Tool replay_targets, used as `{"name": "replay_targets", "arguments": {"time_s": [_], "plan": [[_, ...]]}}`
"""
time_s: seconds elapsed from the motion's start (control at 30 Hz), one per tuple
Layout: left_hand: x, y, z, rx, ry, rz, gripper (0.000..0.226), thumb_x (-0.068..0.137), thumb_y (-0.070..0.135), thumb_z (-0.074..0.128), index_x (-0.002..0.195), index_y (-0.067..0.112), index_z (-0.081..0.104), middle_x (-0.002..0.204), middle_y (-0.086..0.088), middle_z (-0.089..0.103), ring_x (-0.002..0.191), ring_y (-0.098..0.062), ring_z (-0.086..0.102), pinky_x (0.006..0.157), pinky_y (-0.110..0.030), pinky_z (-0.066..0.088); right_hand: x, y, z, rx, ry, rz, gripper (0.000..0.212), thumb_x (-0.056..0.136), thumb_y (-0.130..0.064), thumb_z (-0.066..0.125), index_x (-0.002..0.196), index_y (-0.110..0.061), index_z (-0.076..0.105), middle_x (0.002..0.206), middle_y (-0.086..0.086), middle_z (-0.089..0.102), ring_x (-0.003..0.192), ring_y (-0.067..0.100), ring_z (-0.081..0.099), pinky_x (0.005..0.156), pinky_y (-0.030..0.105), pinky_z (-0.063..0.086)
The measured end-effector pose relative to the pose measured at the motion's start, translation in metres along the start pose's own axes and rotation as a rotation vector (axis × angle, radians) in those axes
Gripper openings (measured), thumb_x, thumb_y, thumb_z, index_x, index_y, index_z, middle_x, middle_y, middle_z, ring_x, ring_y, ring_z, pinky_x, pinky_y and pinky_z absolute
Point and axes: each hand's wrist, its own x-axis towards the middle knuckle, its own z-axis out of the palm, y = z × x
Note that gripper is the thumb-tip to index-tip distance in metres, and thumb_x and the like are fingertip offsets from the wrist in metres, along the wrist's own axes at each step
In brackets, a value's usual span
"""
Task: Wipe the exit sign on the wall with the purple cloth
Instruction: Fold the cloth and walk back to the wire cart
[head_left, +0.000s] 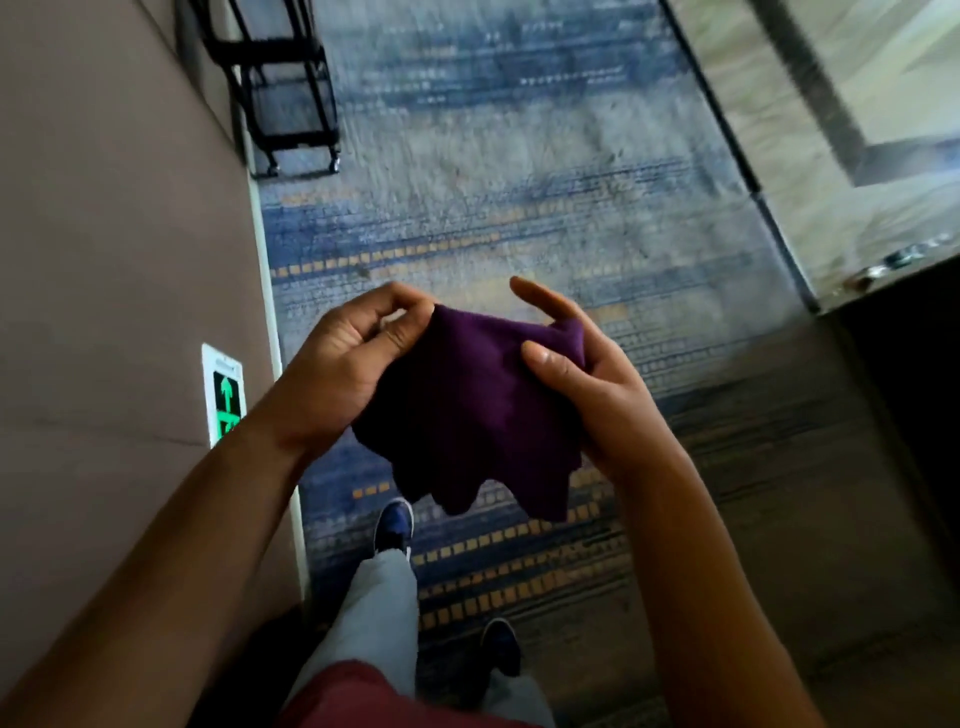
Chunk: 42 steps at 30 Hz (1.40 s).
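Fingers of the left hand (337, 358) and right hand (582, 384) pinch the purple cloth (467, 415) above patterned carpet (519, 208), the green exit sign (224, 395) low on the wall (104, 260) alongside.

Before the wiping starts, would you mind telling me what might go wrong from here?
The sign sits low on the wall, near the floor, so reaching it probably means bending or crouching. The cloth hangs loose between the left hand and right hand; loosely held, it might slip or wipe unevenly unless bunched first.
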Motion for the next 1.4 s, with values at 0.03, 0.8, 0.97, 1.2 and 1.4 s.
{"name": "replay_targets", "arguments": {"time_s": [0.03, 0.8, 0.97, 1.2, 1.4], "plan": [[0.009, 0.010, -0.004, 0.048, 0.009, 0.028, 0.027, 0.094, 0.047, 0.065, 0.094, 0.020, 0.068, 0.080, -0.003, 0.066, 0.071, -0.014, 0.059, 0.063, -0.020, 0.049, 0.006, -0.012, 0.005, -0.029, 0.057, -0.037, 0.048, 0.097, -0.017, 0.069, 0.143, -0.026, 0.058, 0.110, 0.010, 0.070, 0.097, 0.021, 0.070, 0.081, 0.030, 0.059], [0.223, 0.083, -0.015, -0.076, 0.168, 0.084, 0.060, 0.089, 0.048, 0.074, 0.144, 0.046, 0.049, 0.142, 0.006, 0.061, 0.134, -0.015, 0.057, 0.110, -0.041, 0.046, 0.211, -0.155, -0.067, 0.243, 0.253, -0.140, 0.038, 0.101, -0.015, 0.059, 0.139, -0.018, 0.061, 0.119, 0.010, 0.073, 0.104, 0.022, 0.072, 0.084, 0.032, 0.059], [0.305, 0.105, -0.010, -0.150, 0.350, 0.177, 0.061, 0.084, 0.048, 0.078, 0.140, 0.042, 0.056, 0.143, 0.006, 0.061, 0.134, -0.017, 0.056, 0.104, -0.027, 0.049, 0.278, -0.196, -0.123, 0.159, 0.329, -0.068, 0.044, 0.096, -0.018, 0.067, 0.139, -0.025, 0.060, 0.115, 0.009, 0.074, 0.104, 0.022, 0.072, 0.083, 0.032, 0.060], [0.409, 0.132, -0.033, -0.134, 0.406, 0.258, 0.056, 0.093, 0.036, 0.071, 0.145, 0.045, 0.050, 0.148, 0.004, 0.056, 0.138, -0.019, 0.052, 0.110, -0.040, 0.047, 0.395, -0.222, -0.154, -0.006, 0.482, 0.058, 0.038, 0.096, -0.027, 0.070, 0.133, -0.022, 0.064, 0.115, 0.003, 0.077, 0.106, 0.018, 0.072, 0.080, 0.027, 0.057], [0.514, 0.139, -0.107, 0.068, 0.542, 0.312, 0.050, 0.099, 0.030, 0.062, 0.145, 0.045, 0.050, 0.155, 0.012, 0.048, 0.148, -0.012, 0.038, 0.122, -0.049, 0.029, 0.514, -0.228, -0.152, -0.207, 0.478, 0.096, 0.038, 0.104, -0.044, 0.052, 0.141, -0.035, 0.053, 0.123, 0.000, 0.070, 0.108, 0.019, 0.070, 0.093, 0.039, 0.055]]}}
